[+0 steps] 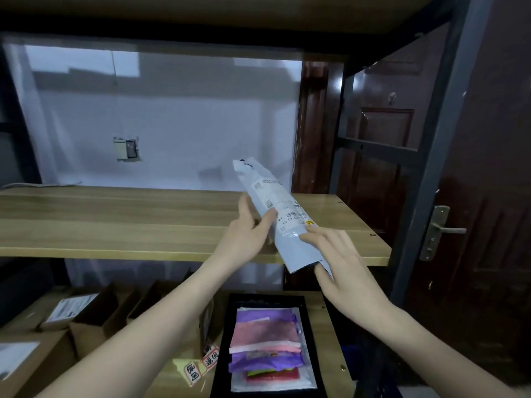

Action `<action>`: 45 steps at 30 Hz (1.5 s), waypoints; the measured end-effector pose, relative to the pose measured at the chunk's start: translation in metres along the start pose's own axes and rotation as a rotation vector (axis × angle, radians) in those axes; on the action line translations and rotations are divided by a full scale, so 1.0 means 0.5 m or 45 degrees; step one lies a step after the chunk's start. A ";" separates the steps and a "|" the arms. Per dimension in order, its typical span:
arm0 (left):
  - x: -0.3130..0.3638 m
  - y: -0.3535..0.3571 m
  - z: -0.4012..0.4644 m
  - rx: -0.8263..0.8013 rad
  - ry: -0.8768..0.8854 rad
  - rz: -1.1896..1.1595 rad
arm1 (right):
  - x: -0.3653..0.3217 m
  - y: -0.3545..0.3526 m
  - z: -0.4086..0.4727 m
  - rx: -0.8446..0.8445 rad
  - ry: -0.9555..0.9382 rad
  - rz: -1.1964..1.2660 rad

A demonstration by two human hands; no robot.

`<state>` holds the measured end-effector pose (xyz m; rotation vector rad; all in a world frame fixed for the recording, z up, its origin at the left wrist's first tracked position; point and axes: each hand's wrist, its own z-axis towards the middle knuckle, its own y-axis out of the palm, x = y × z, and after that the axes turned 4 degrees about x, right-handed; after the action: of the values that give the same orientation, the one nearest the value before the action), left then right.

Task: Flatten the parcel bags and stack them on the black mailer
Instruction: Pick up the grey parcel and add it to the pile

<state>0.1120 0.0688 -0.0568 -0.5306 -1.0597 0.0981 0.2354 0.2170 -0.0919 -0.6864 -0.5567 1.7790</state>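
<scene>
A white parcel bag (283,239) with a printed shipping label is held up, tilted and partly folded, above the front edge of the wooden shelf (115,222). My left hand (247,231) grips its left side, thumb on the front. My right hand (339,262) pinches the bag's lower right end, thumb beneath the bottom edge and fingers on the front. On the lower shelf lies the black mailer (224,351), carrying a stack of flattened bags (267,343) in purple, pink, red, green and clear plastic.
Several open cardboard boxes (89,317) stand at the lower left. Small labelled packets (201,366) lie beside the mailer. A grey metal rack post (431,156) rises at the right, with a dark wooden door (488,196) and its handle behind. An upper shelf spans overhead.
</scene>
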 end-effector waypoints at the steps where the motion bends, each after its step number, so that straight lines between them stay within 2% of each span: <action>1: -0.003 0.001 0.003 0.058 -0.023 -0.163 | -0.006 0.000 -0.010 -0.020 -0.047 -0.007; 5: -0.023 0.003 0.008 0.220 -0.009 -0.510 | -0.015 0.001 -0.034 -0.106 -0.125 -0.085; 10: -0.021 -0.003 0.005 0.502 -0.018 -0.796 | -0.012 -0.011 -0.007 -0.064 0.184 -0.052; 13: -0.027 -0.012 -0.002 0.479 -0.194 -0.773 | 0.009 -0.012 0.037 -0.088 0.281 -0.042; 16: -0.034 -0.031 -0.020 0.300 -0.272 -0.583 | 0.034 -0.010 0.083 -0.127 0.322 -0.129; 21: -0.051 -0.110 -0.028 0.186 -0.223 -0.113 | 0.063 -0.018 0.141 -0.246 0.407 -0.215; 26: -0.021 -0.140 0.005 0.463 0.102 0.258 | 0.034 -0.023 0.184 0.102 0.417 0.005; 28: -0.021 -0.132 0.036 0.426 0.180 0.361 | 0.018 -0.016 0.205 0.173 0.401 0.067; 30: -0.026 -0.118 0.068 0.295 0.278 0.532 | 0.004 0.001 0.221 0.058 0.348 0.051; 33: -0.032 -0.095 0.088 0.030 0.362 0.813 | -0.012 0.043 0.219 -0.352 0.238 -0.075; 35: -0.048 -0.079 0.083 -0.206 0.332 0.925 | -0.017 0.066 0.203 -0.592 0.207 -0.163; 37: -0.073 -0.063 0.074 -0.373 0.274 1.019 | -0.013 0.083 0.184 -0.682 0.180 -0.260; 45: -0.099 -0.048 0.068 -0.263 0.286 1.043 | -0.006 0.097 0.170 -0.671 0.168 -0.321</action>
<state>0.0544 0.0444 -0.0729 -1.1148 -0.5826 0.6381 0.1442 0.1967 -0.0623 -1.0347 -0.9911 1.3447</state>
